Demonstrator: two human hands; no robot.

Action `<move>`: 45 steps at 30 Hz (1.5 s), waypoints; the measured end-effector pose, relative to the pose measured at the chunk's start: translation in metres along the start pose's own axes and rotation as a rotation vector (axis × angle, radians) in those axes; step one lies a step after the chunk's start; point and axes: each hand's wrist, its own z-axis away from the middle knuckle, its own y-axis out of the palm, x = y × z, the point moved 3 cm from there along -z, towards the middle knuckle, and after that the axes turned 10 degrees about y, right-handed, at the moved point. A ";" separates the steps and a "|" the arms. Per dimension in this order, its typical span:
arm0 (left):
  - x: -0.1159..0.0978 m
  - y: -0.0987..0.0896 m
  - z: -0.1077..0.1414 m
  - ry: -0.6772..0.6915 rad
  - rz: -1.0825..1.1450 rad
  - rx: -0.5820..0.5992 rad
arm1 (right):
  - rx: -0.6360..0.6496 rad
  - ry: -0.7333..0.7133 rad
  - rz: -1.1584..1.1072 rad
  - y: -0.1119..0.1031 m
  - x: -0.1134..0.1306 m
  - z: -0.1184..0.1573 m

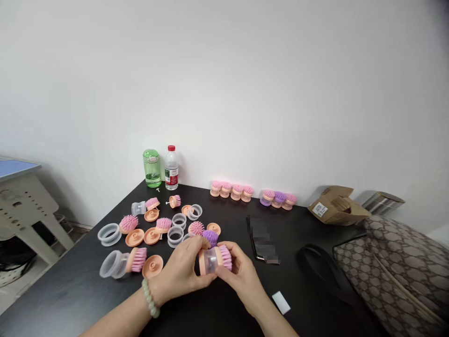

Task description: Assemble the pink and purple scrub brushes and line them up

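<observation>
My left hand (pixel 180 274) and my right hand (pixel 242 278) both grip a pink-bristled brush (pixel 214 259) with a peach base and a clear plastic cup fitted on it. A purple bristle head (pixel 210 238) lies just beyond my fingers. Around my left hand are loose parts: clear plastic rings (pixel 179 221), peach discs (pixel 152 236) and pink bristle heads (pixel 163 224). A brush with a clear cup (pixel 122 262) lies on its side near my left wrist. Assembled brushes stand in a row (pixel 231 191), with another group (pixel 278 199) to its right.
The black table (pixel 224 318) ends at a white wall. A green bottle (pixel 152 168) and a water bottle (pixel 171 168) stand at the back. A blurred phone (pixel 263 243) lies right of my hands, beside a cardboard box (pixel 336 206) and a patterned bag (pixel 389 276).
</observation>
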 end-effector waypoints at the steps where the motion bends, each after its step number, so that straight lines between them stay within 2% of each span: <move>1: 0.000 -0.001 -0.001 -0.030 0.025 0.006 | 0.006 -0.012 -0.006 -0.001 0.000 0.000; 3: 0.000 -0.004 -0.001 -0.090 0.129 0.033 | 0.016 -0.048 -0.035 -0.003 0.001 0.001; 6: 0.002 -0.008 0.000 -0.158 0.435 0.066 | -0.041 -0.086 -0.039 -0.015 0.007 0.003; 9: 0.007 -0.015 0.001 -0.170 0.700 -0.079 | -0.102 -0.073 0.042 -0.029 0.019 0.006; 11: 0.012 -0.019 0.001 -0.164 0.788 -0.211 | -0.048 -0.032 0.211 -0.031 0.028 0.008; 13: 0.015 -0.020 0.000 -0.154 0.852 -0.292 | 0.070 0.003 0.455 -0.026 0.034 0.011; 16: 0.018 -0.018 -0.001 -0.138 0.931 -0.344 | 0.215 0.004 0.739 -0.010 0.031 0.015; 20: 0.019 -0.013 0.000 -0.147 1.001 -0.327 | 0.211 -0.069 0.878 0.006 0.016 0.013; 24: 0.018 -0.009 0.000 -0.185 0.994 -0.285 | 0.081 -0.140 0.856 0.001 0.012 0.008; 28: 0.012 -0.009 -0.002 -0.190 0.958 -0.248 | -0.095 -0.313 0.646 -0.013 0.018 0.009; 31: 0.006 -0.007 -0.003 -0.173 0.879 -0.166 | -0.087 -0.439 0.504 -0.014 0.021 0.013; 34: 0.003 -0.002 -0.002 -0.158 0.725 -0.089 | -0.072 -0.477 0.501 -0.008 0.022 0.014; 40: 0.005 0.002 0.000 -0.078 0.543 -0.050 | -0.087 -0.477 0.470 -0.004 0.018 0.012; 43: 0.001 -0.001 -0.002 -0.023 0.448 -0.010 | -0.100 -0.535 0.459 -0.004 0.019 0.014; 45: 0.000 -0.002 -0.003 -0.062 0.437 -0.022 | -0.138 -0.611 0.500 -0.002 0.023 0.017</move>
